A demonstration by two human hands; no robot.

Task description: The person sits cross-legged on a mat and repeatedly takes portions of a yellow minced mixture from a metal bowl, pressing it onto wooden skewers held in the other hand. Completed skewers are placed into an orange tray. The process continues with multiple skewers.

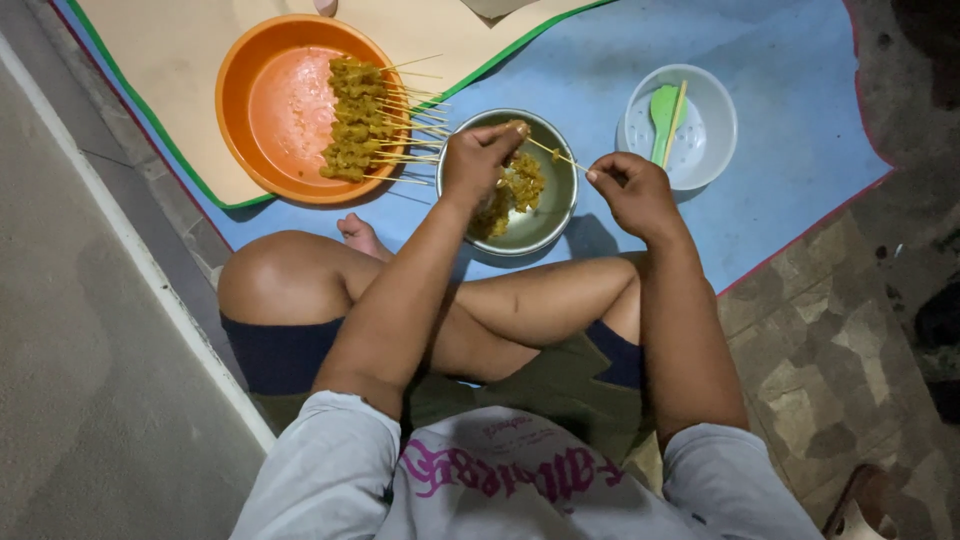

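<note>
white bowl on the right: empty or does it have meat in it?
No meat. The white bowl holds only a green spoon and a bare wooden skewer; its perforated bottom shows around them.

An orange bowl (275,115) sits at the mat's (780,110) far left, on a tan sheet (190,40) edged in green — finished skewers (365,120) piled inside; a white bowl (705,125) near the mat's right edge holds a green spoon (663,112)
</note>
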